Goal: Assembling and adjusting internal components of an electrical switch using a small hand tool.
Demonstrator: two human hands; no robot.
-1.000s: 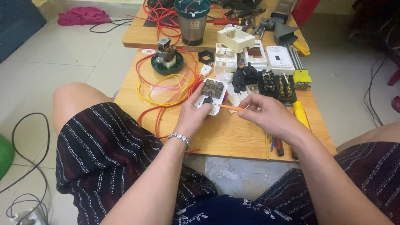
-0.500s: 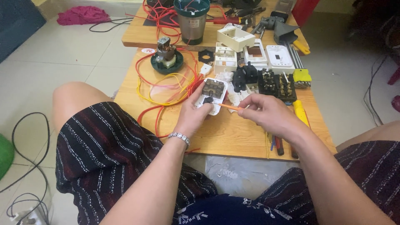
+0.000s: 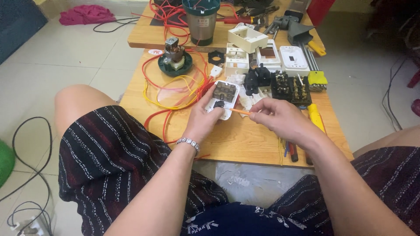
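The left hand [image 3: 202,121] had its fingers [image 3: 210,97] curled round a white socket [image 3: 224,97], thumb pressed on its lower face, holding it tilted just above the desk [image 3: 245,140]. The socket's open back showed a dark insert. The right hand [image 3: 282,119] had its fingers pinched shut on a thin orange wire [image 3: 239,112], whose free end touched the socket's lower edge. A bracelet [image 3: 189,143] sat on the left wrist.

Just behind the socket lay black parts [image 3: 257,79] and a dark terminal block [image 3: 292,88], with a yellow piece [image 3: 317,78] beside it. A yellow-handled tool [image 3: 316,119] lay right of the right hand, and pens [image 3: 290,151] rested near the desk's front edge. Loops of red and yellow cable [image 3: 175,94] spread left of the socket, by a small motor [image 3: 174,57] on a green base. Farther back stood white boxes [image 3: 247,38] and a steel can [image 3: 201,19].
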